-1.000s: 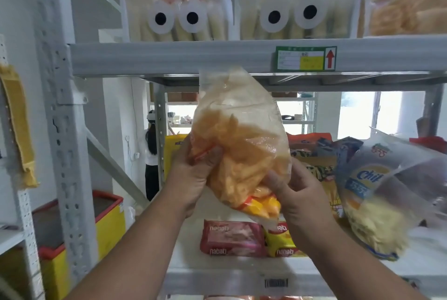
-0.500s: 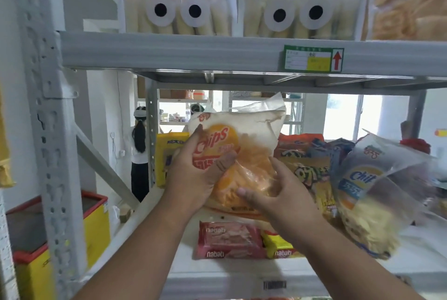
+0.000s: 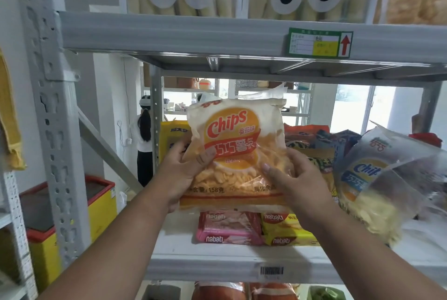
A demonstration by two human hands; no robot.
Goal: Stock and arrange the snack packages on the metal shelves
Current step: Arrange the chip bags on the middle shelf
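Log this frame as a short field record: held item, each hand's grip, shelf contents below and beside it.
held item: orange Chips bag, upright, label facing camera
left hand: grips bag's left edge
right hand: grips bag's right side
below bag: pink nabati pack and yellow nabati pack, flat on middle shelf
beside, right: blue Chips bag, tilted

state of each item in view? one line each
orange chips bag: upright, label forward, held above the shelf
left hand: grips bag's left edge
right hand: grips bag's right side
blue chips bag: leaning, on shelf
pink wafer pack: lying flat
yellow wafer pack: lying flat
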